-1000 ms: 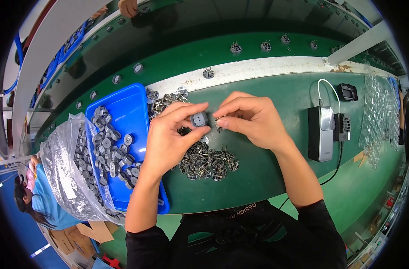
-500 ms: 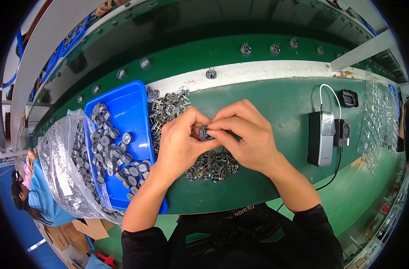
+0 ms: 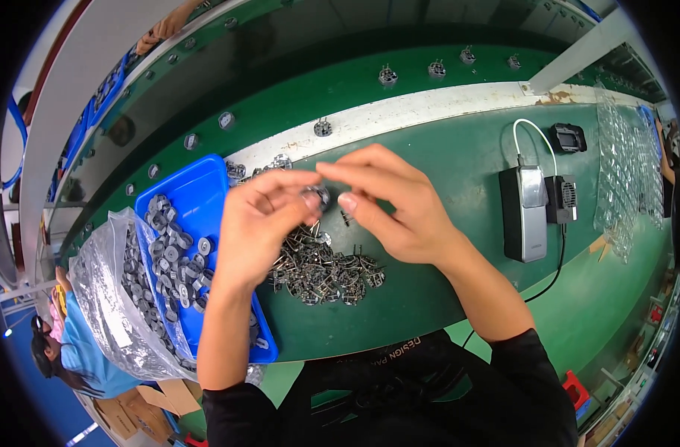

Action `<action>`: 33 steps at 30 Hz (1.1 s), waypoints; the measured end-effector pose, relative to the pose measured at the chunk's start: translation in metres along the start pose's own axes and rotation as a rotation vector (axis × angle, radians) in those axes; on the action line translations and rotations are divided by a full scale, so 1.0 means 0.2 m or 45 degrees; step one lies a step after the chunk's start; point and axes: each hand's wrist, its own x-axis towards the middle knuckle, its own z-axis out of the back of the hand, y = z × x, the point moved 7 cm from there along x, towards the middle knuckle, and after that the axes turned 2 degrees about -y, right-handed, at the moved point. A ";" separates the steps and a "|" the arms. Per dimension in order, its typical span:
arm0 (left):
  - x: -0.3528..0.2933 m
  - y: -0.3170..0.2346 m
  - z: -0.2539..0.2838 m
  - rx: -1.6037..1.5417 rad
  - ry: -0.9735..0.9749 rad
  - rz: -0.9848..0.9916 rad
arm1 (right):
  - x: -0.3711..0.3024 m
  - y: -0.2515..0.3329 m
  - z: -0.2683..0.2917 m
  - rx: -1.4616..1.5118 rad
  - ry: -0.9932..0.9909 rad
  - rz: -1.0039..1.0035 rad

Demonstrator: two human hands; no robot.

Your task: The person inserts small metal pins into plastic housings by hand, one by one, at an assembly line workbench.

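Note:
Above the green tabletop, my left hand (image 3: 259,227) is closed with a small round grey part (image 3: 320,197) between thumb and fingers. My right hand (image 3: 403,205) is just right of it, thumb and fingers apart, with nothing seen in its grip. Beneath and between the hands lies a heap of round parts with metal pins (image 3: 329,272). To the left of my left hand, a blue tray (image 3: 224,179) holds several round grey plastic caps (image 3: 177,253); my left forearm hides part of it.
A clear plastic bag (image 3: 94,287) of grey caps leans over the tray's left side. Pinned parts (image 3: 387,75) sit on a green belt behind a white rail (image 3: 459,102). At right are a black-and-silver device (image 3: 524,216) with cables, a black holder (image 3: 568,138) and bubble wrap (image 3: 615,179).
My right hand has let go of the small part and opened. My left hand keeps the part and has shifted left. The whole view has turned slightly.

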 end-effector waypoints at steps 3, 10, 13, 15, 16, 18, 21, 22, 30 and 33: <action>0.18 -0.08 0.09 0.305 -0.107 -0.095 | -0.01 -0.10 0.01 -0.070 0.115 -0.146; 0.66 -0.07 0.40 0.966 -0.348 -0.195 | -0.01 -0.14 -0.11 -0.809 0.139 0.190; 0.70 -0.03 0.40 1.084 -0.296 -0.137 | 0.01 -0.22 -0.13 -0.938 0.130 0.126; 0.70 -0.05 0.41 0.855 -0.245 -0.123 | 0.04 -0.27 -0.13 -0.988 0.127 0.081; 0.69 -0.10 0.45 0.862 -0.299 -0.137 | 0.06 -0.27 -0.13 -1.050 0.085 0.104; 0.65 -0.21 0.51 0.958 -0.409 -0.253 | 0.12 -0.29 -0.13 -1.118 0.048 0.115; 0.63 -0.24 0.68 1.369 -0.466 -0.435 | 0.25 -0.31 -0.15 -1.157 0.019 0.009; 0.65 -0.19 0.69 1.428 -0.407 -0.324 | 0.28 -0.33 -0.15 -1.211 0.025 0.031; 0.65 -0.06 0.54 1.493 -0.283 -0.593 | 0.21 -0.38 -0.13 -0.769 -0.125 0.020; 0.56 -0.15 0.47 1.403 -0.392 -0.617 | 0.11 -0.30 -0.08 -0.588 -0.151 0.119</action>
